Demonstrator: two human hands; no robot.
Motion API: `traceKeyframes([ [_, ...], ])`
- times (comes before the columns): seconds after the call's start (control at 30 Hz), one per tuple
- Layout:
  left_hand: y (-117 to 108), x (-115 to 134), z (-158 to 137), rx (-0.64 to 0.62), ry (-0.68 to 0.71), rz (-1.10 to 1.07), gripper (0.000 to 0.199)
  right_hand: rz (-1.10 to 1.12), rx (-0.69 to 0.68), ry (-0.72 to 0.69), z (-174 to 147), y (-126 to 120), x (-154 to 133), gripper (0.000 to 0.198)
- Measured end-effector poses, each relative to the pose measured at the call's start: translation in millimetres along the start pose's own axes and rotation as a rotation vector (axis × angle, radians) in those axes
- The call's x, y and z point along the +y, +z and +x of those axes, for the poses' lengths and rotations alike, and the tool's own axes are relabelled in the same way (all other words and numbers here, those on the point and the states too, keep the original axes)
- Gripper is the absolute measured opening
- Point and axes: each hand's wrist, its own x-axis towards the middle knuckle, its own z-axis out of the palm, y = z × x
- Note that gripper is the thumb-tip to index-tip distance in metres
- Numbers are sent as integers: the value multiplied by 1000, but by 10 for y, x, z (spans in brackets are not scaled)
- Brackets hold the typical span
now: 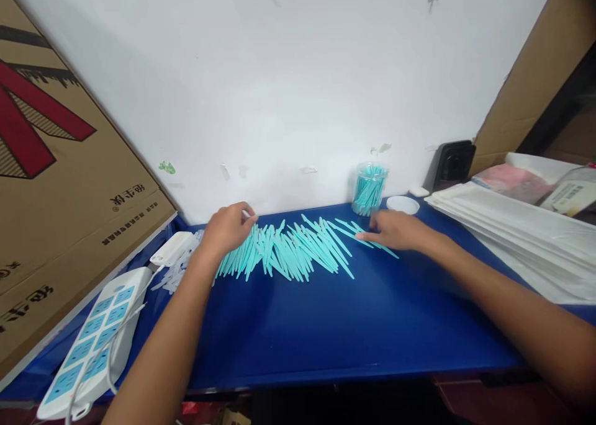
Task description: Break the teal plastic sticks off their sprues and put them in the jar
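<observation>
A long heap of slim teal plastic sticks (293,254) lies across the blue table, tips pointing toward and away from me. At its left end is my left hand (229,228), fingers curled and thumb near the index finger. A small pale bit shows at those fingertips, too small to name. My right hand (395,229) is low over a few loose sticks (347,228) at the right end, its thumb touching them and its index finger apart and partly blurred. Just behind it stands a clear round jar (371,172), uncapped and packed with more teal sticks.
A white round lid (403,205) lies right of the jar. Clear plastic pieces (174,270) and a white box-shaped device (171,249) sit at the left, near a power strip (95,338) with cables. Cardboard (79,183) leans left; stacked white trays (516,226) are at right.
</observation>
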Motion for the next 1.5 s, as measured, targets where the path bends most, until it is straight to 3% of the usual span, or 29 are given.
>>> traceKeyframes([
  [0.17,-207,-716,98,-218,-311,302,41,76,-25,16,49,146,-60,50],
  [0.3,-178,-1254,55,-282,-418,271,52,88,-35,30,49,188,-119,44],
  [0.43,-148,-1479,-14,-391,-410,182,62,68,-15,48,46,233,-158,42],
  [0.5,-139,-1492,-57,-381,-402,197,69,55,34,42,41,267,-186,41],
  [0.7,56,-1338,-501,-141,-363,402,82,49,100,16,19,327,-269,49],
  [0.83,309,-1304,-932,-97,-357,431,85,54,122,21,26,335,-270,47],
  [0.93,425,-1329,-1093,-88,-365,451,81,45,129,32,35,345,-273,48],
  [1.07,463,-1296,-1099,14,-250,543,76,22,119,45,35,338,-316,49],
  [1.2,461,-1226,-1058,88,-162,498,64,11,81,48,34,314,-374,46],
  [1.5,435,-1132,-1051,9,-174,469,54,-29,30,65,72,310,-487,39],
])
